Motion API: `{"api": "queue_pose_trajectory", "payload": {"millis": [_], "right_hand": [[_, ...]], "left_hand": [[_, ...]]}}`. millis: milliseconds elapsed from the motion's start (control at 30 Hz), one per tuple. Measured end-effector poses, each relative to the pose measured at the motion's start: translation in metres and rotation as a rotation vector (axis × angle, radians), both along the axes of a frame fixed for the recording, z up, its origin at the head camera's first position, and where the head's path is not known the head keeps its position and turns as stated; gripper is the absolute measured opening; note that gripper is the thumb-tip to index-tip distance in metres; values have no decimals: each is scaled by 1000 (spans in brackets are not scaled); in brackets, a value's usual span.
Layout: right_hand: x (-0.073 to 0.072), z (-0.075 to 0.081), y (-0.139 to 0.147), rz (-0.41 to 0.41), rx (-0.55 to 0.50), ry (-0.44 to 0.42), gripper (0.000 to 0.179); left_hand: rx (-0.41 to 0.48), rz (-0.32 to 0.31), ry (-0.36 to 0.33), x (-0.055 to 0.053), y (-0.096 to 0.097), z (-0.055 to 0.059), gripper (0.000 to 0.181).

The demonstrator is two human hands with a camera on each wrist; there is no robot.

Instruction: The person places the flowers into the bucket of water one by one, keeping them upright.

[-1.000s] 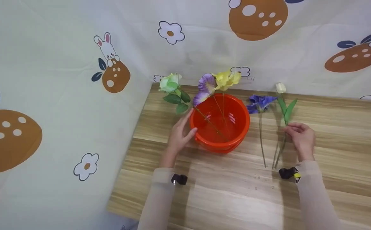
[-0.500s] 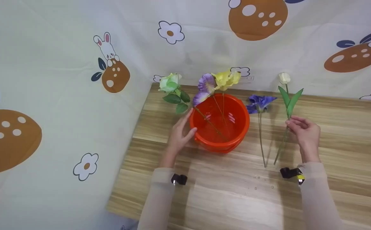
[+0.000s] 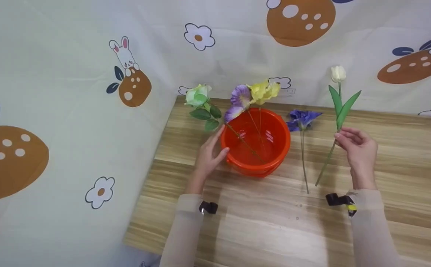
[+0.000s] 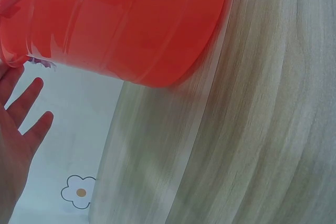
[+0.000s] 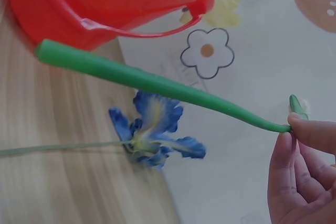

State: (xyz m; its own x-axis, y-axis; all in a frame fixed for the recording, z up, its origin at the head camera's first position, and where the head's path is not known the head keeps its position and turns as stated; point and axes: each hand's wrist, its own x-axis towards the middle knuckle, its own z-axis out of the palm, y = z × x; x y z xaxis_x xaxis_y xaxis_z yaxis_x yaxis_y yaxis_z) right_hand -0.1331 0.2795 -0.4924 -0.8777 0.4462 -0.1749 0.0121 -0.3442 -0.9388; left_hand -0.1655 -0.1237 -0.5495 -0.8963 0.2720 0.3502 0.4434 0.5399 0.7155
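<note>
My right hand (image 3: 360,154) pinches the green stem of a white tulip (image 3: 338,74) between thumb and fingers, just below its two leaves. In the right wrist view the stem (image 5: 157,83) slants across, its lower end free in the air. With fingers spread, my left hand (image 3: 209,155) rests at the left rim of a red bucket (image 3: 256,171). Inside the bucket lean a light green rose (image 3: 197,95), a purple iris (image 3: 240,98) and a yellow flower (image 3: 263,92). The left wrist view shows the bucket's side (image 4: 121,30) above the left hand (image 4: 18,129).
A blue-violet iris (image 3: 302,119) lies on the wooden table (image 3: 267,222) between the bucket and my right hand, stem toward me. Behind the table hangs a printed cloth (image 3: 234,44). The table's left edge runs along another stretch of cloth.
The right hand has lifted the tulip off the table, moving up and slightly right, and the flower stands higher against the cloth. My left hand and the bucket stay where they were.
</note>
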Motion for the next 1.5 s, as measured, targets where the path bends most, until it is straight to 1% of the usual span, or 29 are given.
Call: {"api": "queue_pose_trajectory", "payload": {"millis": [367, 433, 633, 867, 1000, 1300, 1500], "right_hand": [[-1, 26, -12, -19, -26, 81, 29], [-2, 30, -15, -20, -15, 98, 28], [-4, 40, -26, -26, -8, 167, 29], [-9, 51, -39, -34, -12, 267, 29], [-12, 56, -46, -34, 1, 281, 29], [-17, 67, -67, -38, 27, 327, 28], [-25, 69, -82, -39, 73, 353, 27]], "left_hand": [[7, -3, 7, 0, 0, 1, 69], [12, -7, 6, 0, 0, 1, 69], [2, -10, 0, 0, -1, 0, 64], [8, -14, 22, -1, -1, -1, 67], [18, -20, 22, -1, -1, -3, 65], [9, -11, 32, -1, 0, -2, 63], [17, -8, 25, 0, 0, -2, 67]]}}
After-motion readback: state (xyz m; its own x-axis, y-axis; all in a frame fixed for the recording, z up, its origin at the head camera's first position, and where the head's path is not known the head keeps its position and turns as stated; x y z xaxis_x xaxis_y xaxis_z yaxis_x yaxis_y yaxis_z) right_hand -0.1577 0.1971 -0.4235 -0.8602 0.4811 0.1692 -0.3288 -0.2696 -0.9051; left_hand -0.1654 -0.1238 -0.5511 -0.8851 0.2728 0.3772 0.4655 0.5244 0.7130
